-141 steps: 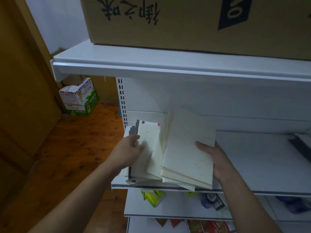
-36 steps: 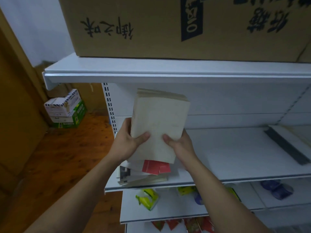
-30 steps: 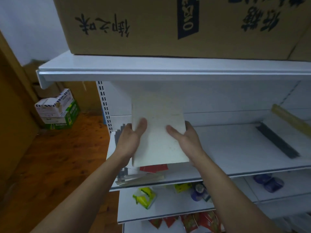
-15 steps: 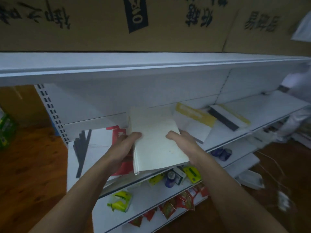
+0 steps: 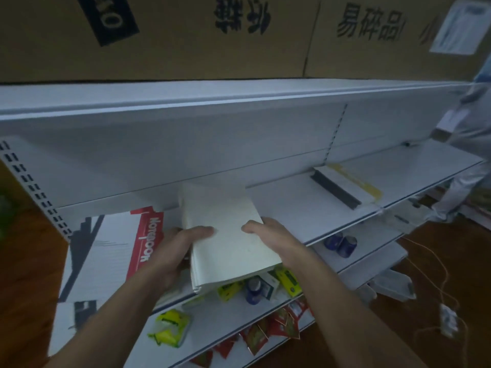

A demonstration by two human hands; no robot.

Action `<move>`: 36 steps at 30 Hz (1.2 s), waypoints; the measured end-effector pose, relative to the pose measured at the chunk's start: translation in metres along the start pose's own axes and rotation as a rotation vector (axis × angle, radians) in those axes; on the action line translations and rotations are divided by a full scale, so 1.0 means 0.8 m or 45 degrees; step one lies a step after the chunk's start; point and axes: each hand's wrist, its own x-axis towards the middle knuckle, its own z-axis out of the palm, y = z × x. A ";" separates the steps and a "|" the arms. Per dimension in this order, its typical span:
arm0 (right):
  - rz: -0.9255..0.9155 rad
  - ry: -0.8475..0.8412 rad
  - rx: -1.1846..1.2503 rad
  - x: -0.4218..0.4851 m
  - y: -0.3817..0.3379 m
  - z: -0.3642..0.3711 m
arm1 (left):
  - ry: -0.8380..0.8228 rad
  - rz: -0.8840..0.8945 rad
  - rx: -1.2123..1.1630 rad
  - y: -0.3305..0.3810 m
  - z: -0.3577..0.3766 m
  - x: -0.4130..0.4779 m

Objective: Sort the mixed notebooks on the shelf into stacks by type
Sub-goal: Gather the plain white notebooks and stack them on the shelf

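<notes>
The stack of pale notebooks sits above the middle shelf. Its far end points at the back panel and its near end juts out past the shelf's front lip, tipped slightly down toward the person. Whether the far end already rests on the shelf cannot be told. The left hand clamps the stack's left edge, thumb flat on the top cover and fingers tucked underneath, and the right hand grips the right edge the same way. This two-sided hold probably keeps the thin books squared as one block so none slides out. Just left of the stack, a large white notebook with a red band lies flat on the same shelf. Well off to the right lies a grey-spined stack with a yellow strip. The bare stretch between those two looks like the natural spot for this type to get its own pile. Cardboard boxes sit on the top shelf. On the lower shelves are a yellow packet, blue bottles and red sachets. A power strip on a cable lies on the wooden floor, and a person in pale clothing stands at the far right edge.
</notes>
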 end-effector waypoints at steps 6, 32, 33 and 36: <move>-0.081 -0.210 0.018 0.048 -0.002 -0.035 | 0.184 0.059 -0.158 0.013 0.037 0.002; -0.442 -0.294 -1.844 0.210 0.013 -0.039 | 0.563 0.117 -0.246 -0.002 0.059 0.039; -0.421 -0.206 -1.885 0.214 0.020 -0.047 | 0.556 0.113 -0.251 -0.002 0.060 0.045; -0.130 0.001 -1.749 0.216 0.041 -0.080 | 0.502 0.087 -0.266 -0.004 0.061 0.062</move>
